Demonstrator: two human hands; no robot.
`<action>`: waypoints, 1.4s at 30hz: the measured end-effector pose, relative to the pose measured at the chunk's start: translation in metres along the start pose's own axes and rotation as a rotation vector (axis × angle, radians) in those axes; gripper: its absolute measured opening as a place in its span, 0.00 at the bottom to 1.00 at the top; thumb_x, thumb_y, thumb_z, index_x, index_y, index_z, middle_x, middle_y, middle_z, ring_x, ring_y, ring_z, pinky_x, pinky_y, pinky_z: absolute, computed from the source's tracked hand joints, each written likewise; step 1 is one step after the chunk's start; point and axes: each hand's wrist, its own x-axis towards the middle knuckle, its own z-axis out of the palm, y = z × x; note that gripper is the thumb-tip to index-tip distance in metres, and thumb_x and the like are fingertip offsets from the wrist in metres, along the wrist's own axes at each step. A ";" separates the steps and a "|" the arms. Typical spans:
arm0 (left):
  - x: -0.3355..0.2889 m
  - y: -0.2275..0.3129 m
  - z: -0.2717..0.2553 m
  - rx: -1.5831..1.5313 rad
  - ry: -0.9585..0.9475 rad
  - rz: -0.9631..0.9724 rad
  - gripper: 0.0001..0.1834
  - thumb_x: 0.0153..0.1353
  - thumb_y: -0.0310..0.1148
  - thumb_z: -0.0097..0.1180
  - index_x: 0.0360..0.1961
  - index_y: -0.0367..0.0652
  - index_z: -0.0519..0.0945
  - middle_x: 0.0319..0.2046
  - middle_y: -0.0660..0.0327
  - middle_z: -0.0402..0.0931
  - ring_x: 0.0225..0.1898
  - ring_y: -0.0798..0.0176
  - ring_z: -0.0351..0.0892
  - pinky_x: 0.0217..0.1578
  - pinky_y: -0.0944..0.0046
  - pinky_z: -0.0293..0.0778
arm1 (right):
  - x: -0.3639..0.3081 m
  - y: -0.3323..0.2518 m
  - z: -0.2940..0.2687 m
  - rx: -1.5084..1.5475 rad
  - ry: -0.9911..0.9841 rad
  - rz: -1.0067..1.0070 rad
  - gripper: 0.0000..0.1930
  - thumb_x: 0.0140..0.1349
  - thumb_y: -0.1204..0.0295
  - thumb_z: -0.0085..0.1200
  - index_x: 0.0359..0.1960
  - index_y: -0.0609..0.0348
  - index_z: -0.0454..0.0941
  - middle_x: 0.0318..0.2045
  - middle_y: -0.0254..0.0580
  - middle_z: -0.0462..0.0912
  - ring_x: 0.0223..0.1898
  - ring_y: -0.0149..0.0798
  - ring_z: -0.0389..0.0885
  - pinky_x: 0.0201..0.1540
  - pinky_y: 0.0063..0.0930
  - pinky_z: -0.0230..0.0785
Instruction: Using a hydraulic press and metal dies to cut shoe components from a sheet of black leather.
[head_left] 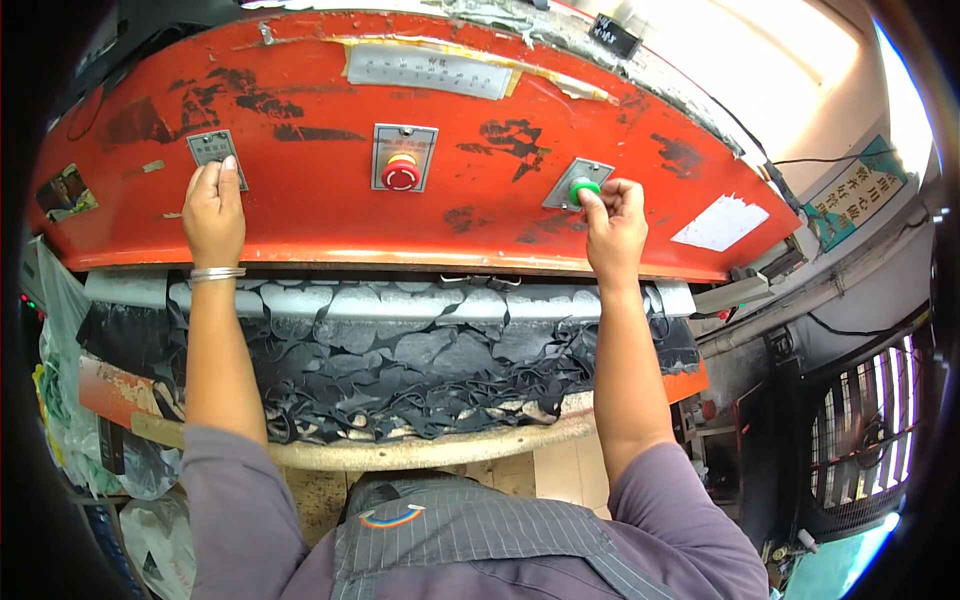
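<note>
Both of my arms reach forward to a worn red machine panel point(460, 215). On the left, my left hand point(214, 213) is closed against a small metal plate point(209, 148); whatever lies under its fingertips is hidden. My right hand point(616, 225) has its fingers curled and its thumb against a green push button point(584, 190), which sits on another metal plate point(597, 170). Between the hands, apart from both, a red mushroom-shaped stop button point(401, 174) stands out from its own plate. A metal bangle point(217, 273) circles my left wrist.
Below the panel, black sheet scraps with cut-out holes point(400, 370) drape over a bed with a pale front edge point(420, 457). Plastic bags point(60, 330) hang at the left. A black slatted unit point(865, 430) stands at the right. A ruler strip point(430, 70) is fixed atop the panel.
</note>
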 end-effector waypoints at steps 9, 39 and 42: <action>-0.245 0.109 -0.051 -0.295 -1.004 0.014 0.10 0.54 0.39 0.61 0.28 0.42 0.82 0.27 0.55 0.78 0.35 0.50 0.77 0.37 0.53 0.74 | -0.223 -0.056 -0.016 -0.416 -1.231 -0.239 0.25 0.48 0.57 0.66 0.45 0.60 0.76 0.37 0.48 0.79 0.43 0.49 0.78 0.44 0.38 0.72; -0.146 0.123 0.100 -0.415 -0.948 -0.056 0.10 0.56 0.32 0.60 0.38 0.40 0.81 0.33 0.56 0.80 0.35 0.54 0.76 0.38 0.59 0.72 | 0.033 0.084 0.063 -0.789 -1.108 -0.398 0.06 0.56 0.69 0.52 0.30 0.57 0.78 0.36 0.44 0.81 0.41 0.48 0.80 0.42 0.43 0.73; -0.147 0.124 0.141 -0.409 -0.898 -0.180 0.21 0.57 0.32 0.58 0.52 0.40 0.74 0.43 0.56 0.81 0.35 0.55 0.76 0.38 0.60 0.73 | 0.034 0.120 0.023 -0.753 -0.875 -0.153 0.10 0.59 0.71 0.50 0.32 0.67 0.77 0.29 0.52 0.83 0.30 0.50 0.84 0.36 0.43 0.77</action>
